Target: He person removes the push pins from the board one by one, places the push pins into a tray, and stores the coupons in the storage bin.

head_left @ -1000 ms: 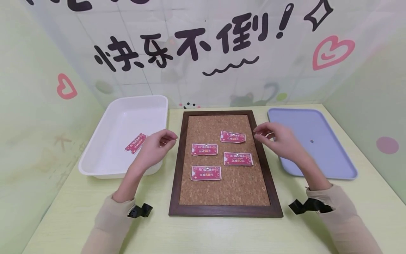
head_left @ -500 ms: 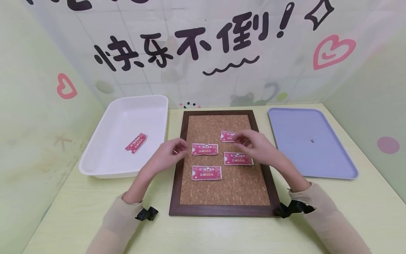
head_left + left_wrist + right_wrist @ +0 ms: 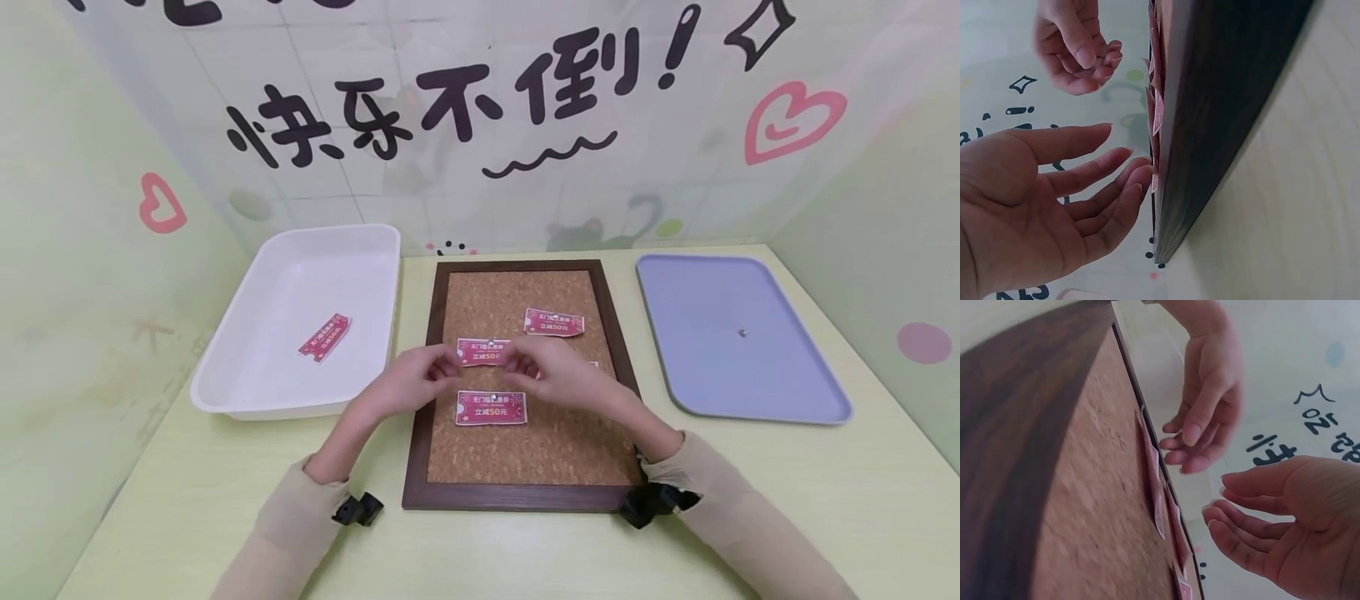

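Observation:
My left hand (image 3: 412, 382) hovers over the left frame of a cork board (image 3: 532, 454), its fingers loosely bent. Nothing is between thumb and fingers in the left wrist view. Over the middle of the board is my right hand (image 3: 566, 375), also loosely bent and without anything in its fingers in the right wrist view. Pink coupons are pinned to the cork: one upper right (image 3: 555, 323), a middle-left coupon (image 3: 477, 353) by the right fingertips, and a lower-left coupon (image 3: 491, 409). A fourth is mostly hidden under the right hand.
Left of the board stands a white basin (image 3: 277, 283) with one loose pink coupon (image 3: 325, 337) inside. A blue tray (image 3: 697, 333) lies to the right, bearing a small pin (image 3: 742, 333). Behind the table (image 3: 450, 558) rises a printed wall.
My right hand has moved left from the board's right edge, passing over the upper-right coupon to the middle. The left hand has shifted right, from near the basin to the board's left frame.

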{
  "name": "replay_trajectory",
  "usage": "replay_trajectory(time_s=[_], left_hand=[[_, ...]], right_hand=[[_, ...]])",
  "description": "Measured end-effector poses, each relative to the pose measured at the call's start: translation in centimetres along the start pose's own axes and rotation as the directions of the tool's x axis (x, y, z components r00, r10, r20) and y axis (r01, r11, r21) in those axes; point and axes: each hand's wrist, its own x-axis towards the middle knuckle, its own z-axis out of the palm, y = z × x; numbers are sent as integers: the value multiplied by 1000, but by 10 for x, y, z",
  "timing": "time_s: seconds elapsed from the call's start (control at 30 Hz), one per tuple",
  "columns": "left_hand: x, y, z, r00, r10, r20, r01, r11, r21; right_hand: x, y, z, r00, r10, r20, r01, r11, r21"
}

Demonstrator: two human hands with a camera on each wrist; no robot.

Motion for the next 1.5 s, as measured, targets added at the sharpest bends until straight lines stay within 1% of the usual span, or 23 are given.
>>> replay_trajectory(time_s=[0.13,0.3,0.4,0.5,0.63,0.83,1.07,1.27,1.5], left_hand=[[0,2,5,999,-11,40,11,1000,11],[1,4,9,997,-9,76,5,999,45],[1,5,12,996,-10,87,5,999,48],[1,5,15,995,-16,94,13,999,34],[1,5,18,995,-23,93,21,999,24],[0,5,23,997,-28,78,25,999,40],[-3,7,26,997,-48,57,45,998,55],[-2,8,31,998,-57,21,55,997,60],[-3,8,35,998,-64,-5,64,996,62]], right_hand=[[2,0,9,998,-1,64,2,1000,-14],[3,1,18,989,49,137,-46,999,-26],[3,3,22,985,80,156,-76,997,-32],[2,6,26,983,107,151,-103,994,-34],[0,10,29,982,124,141,-121,992,-32],[0,14,33,985,127,116,-124,992,-35],[-1,13,39,986,151,75,-150,988,-23],[-2,13,41,988,146,48,-144,989,-32],[-5,13,42,990,131,44,-129,991,-44]])
